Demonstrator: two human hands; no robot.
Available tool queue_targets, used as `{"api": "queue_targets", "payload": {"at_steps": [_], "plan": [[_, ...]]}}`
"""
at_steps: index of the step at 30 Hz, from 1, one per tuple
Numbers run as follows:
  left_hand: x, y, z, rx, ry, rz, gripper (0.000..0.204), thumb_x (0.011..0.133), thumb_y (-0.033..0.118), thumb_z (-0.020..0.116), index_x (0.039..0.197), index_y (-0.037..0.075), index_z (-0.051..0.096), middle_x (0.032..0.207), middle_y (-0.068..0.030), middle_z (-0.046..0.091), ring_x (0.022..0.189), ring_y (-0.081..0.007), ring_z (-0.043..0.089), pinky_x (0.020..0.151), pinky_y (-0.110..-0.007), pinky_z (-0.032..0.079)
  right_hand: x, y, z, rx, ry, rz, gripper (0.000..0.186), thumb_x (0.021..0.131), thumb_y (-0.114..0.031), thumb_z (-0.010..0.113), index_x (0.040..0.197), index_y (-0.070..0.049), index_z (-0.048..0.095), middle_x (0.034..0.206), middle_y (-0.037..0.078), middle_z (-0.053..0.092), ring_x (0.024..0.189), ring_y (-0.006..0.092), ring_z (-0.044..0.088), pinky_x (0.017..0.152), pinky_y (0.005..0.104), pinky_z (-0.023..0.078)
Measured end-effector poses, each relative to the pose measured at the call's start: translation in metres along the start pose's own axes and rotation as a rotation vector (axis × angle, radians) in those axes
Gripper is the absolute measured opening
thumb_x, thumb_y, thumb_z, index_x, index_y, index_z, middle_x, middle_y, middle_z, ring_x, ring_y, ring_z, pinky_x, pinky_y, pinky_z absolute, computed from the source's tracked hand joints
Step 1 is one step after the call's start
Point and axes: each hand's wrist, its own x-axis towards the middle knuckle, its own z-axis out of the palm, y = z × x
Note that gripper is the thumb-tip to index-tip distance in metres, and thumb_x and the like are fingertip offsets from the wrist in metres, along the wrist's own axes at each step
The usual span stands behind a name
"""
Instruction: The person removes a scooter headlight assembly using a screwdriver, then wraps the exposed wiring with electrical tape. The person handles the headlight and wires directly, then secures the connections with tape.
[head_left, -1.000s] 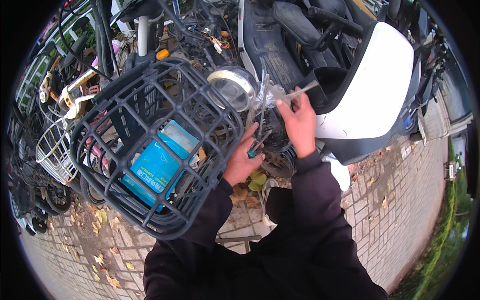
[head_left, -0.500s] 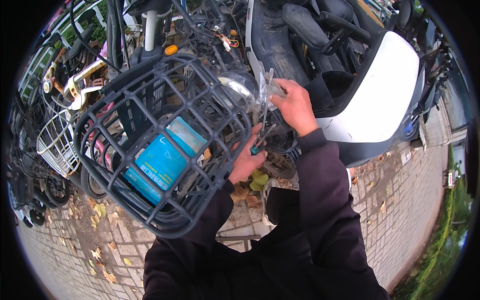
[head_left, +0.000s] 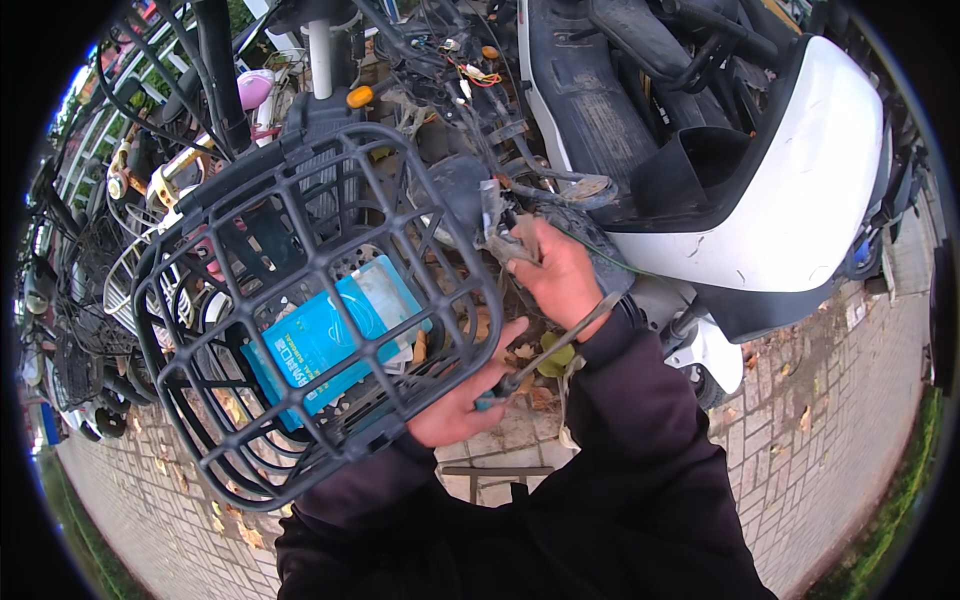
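My left hand is closed round the teal handle of a screwdriver, just beside the near right corner of a black plastic basket. The long shaft slants up to the right, crossing in front of my right cuff. My right hand pinches a crumpled, dusty grey plastic piece, partly covered by the fingers. Close by lie loose wires and a dark rounded vehicle part. Inside the basket is a blue printed packet, seen through the bars.
A scooter with a white body panel and dark footboard stands on the right. Bundled wires with connectors hang beyond my hands. Bicycles with a white wire basket crowd the left. Fallen leaves lie on the brick paving.
The screwdriver has swung from pointing away from me to slanting right. My left hand has drawn back toward me and left. My right hand has moved lower, still pinching plastic. The view has shifted.
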Motion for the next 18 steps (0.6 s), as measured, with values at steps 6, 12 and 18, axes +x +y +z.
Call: {"api": "queue_targets", "payload": {"at_steps": [6,12,18], "plan": [[-0.04,0.04,-0.002,0.414,0.153,-0.012,0.033,0.084,0.0,0.081,0.115,-0.004,0.069,0.169,-0.026,0.041,0.14,-0.0398,0.057,0.103,-0.043,0.053,-0.01,-0.004,0.054,-0.075,-0.032,-0.156,0.05,0.088,-0.004,0.072,0.137,-0.01,0.066,0.119,0.014,0.069,0.107,0.0409,0.068,0.09,0.0485,0.056],[-0.076,0.051,0.018,0.397,0.397,-0.1,0.065,0.079,-0.011,0.075,0.141,-0.01,0.059,0.168,-0.0216,0.045,0.138,-0.0301,0.058,0.101,-0.036,0.056,0.003,0.023,0.102,-0.018,-0.124,-0.134,0.044,0.087,-0.001,0.069,0.13,-0.009,0.069,0.11,0.013,0.072,0.104,0.0398,0.069,0.086,0.0492,0.055],[-0.105,0.061,0.025,0.333,0.565,-0.3,0.041,0.07,-0.003,0.076,0.111,-0.008,0.073,0.161,-0.0203,0.056,0.135,-0.0335,0.065,0.106,-0.042,0.055,-0.001,0.053,0.108,-0.059,-0.391,0.0,0.045,0.086,-0.011,0.07,0.131,-0.009,0.071,0.121,0.015,0.074,0.12,0.0383,0.067,0.1,0.0497,0.053]]}}
